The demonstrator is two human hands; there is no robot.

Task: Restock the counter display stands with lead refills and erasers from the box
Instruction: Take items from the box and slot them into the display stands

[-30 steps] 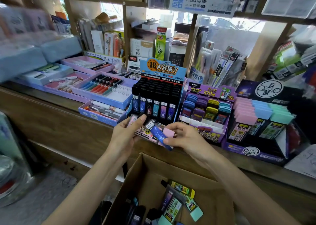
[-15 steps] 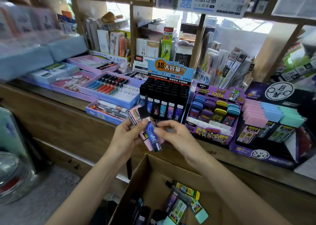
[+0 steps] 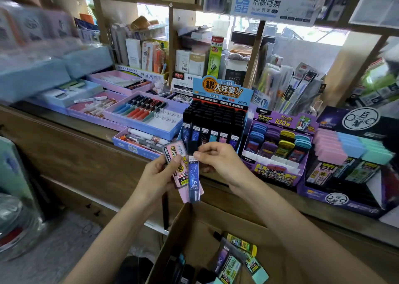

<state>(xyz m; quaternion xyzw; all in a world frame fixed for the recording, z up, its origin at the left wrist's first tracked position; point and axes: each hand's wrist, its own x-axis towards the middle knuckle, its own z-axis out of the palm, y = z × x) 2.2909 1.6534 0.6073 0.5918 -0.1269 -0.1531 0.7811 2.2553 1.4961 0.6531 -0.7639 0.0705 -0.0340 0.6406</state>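
My left hand (image 3: 158,177) grips pink packs (image 3: 175,153), print partly hidden; "0.7" legible. My right hand (image 3: 220,160) pinches a blue refill (image 3: 193,182), marked "2B/0.7", above the box (image 3: 182,229), cut off below. Stand (image 3: 222,91) header: "24PCS".

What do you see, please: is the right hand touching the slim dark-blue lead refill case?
Touching: the head view shows the right hand pinching the lead refill case.

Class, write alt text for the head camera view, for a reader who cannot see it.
A person's right hand pinches the top of a blue lead refill case while the left hand grips pink packets, above an open cardboard box. Behind, on the wooden counter, stand a blue display of black-capped refills and a stand of pastel erasers.
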